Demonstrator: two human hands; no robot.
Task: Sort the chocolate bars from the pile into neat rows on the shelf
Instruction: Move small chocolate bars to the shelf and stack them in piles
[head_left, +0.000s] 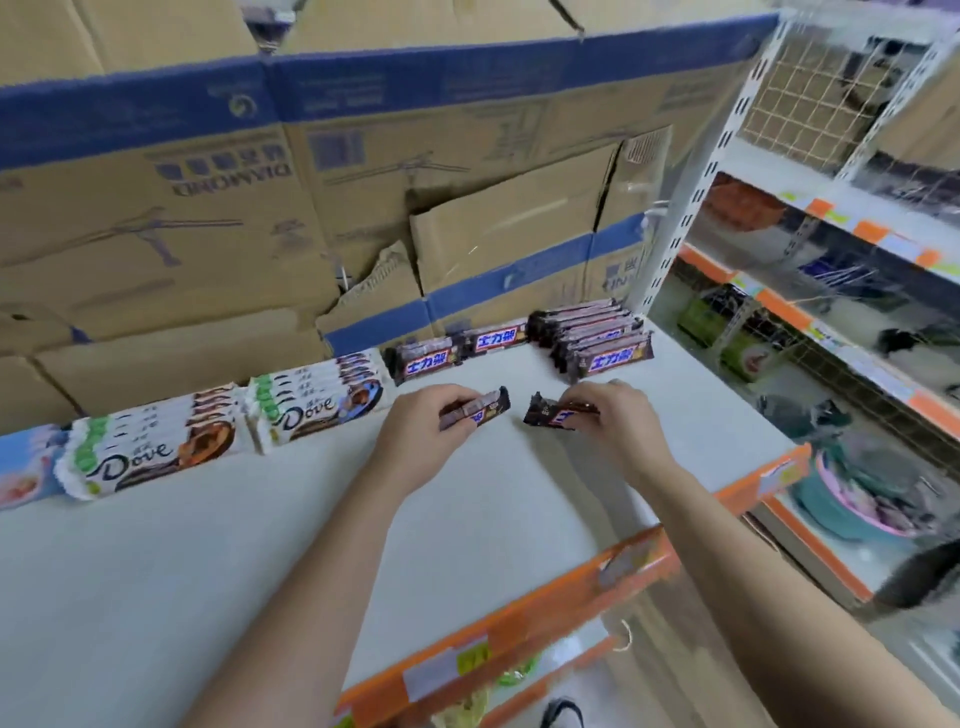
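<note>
The left bar (480, 408), dark-wrapped, is pinched at its near end between the thumb and curled fingers of the left hand (423, 434), and its free end points toward three o'clock. The right bar (548, 413), in the same dark wrapper, is pinched likewise by the right hand (621, 423), with its free end pointing toward nine o'clock. The two ends face each other across a small gap. Both bars are held low over the middle of the white shelf board (467, 545); whether they touch it cannot be told. At one o'clock from the hands a row of brown bars (597, 340) with blue-and-white lettering sits packed together in the back right corner. At twelve o'clock a few loose brown bars (428, 361) of the same kind lie along the back edge. At ten o'clock sits a row of white Dove bars (319, 402), and further toward nine o'clock a second Dove row (156, 449), with a pale blue packet (21, 462) just beside it at the frame's edge. Cardboard boxes (208, 218) rise behind the shelf at twelve o'clock. An orange price strip (524, 618) runs along the shelf front at five o'clock, and neighbouring shelving (841, 332) with blurred goods stands at three o'clock.
</note>
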